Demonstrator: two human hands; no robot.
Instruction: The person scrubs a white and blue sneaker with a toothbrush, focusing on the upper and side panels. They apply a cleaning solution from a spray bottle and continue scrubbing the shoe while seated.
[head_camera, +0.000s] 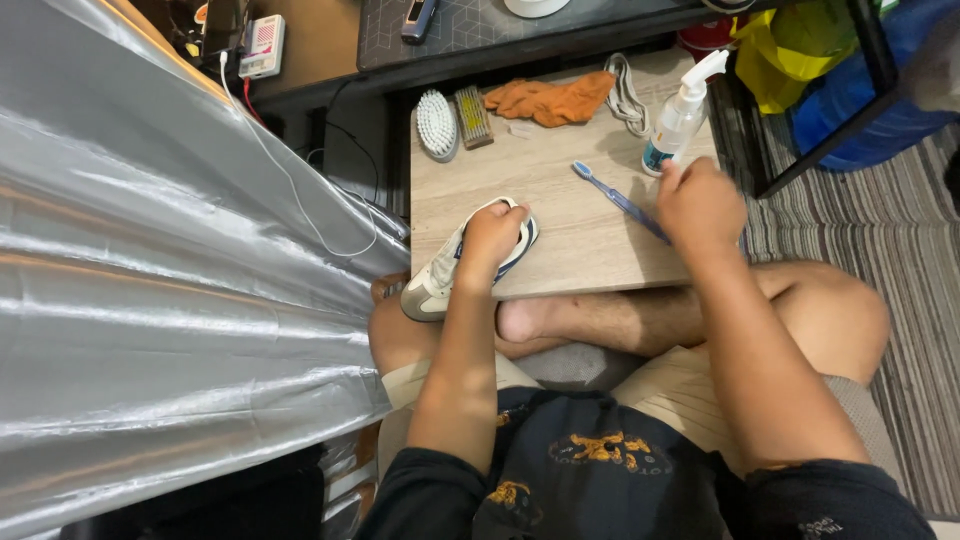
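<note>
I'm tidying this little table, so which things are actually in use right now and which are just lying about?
In use: shoe under left hand; toothbrush by right hand; spray bottle.
Lying about: white brush, wooden brush, orange cloth, laces.

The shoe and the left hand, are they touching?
Touching. The head view shows the left hand resting on top of the shoe, fingers curled over its opening.
</note>
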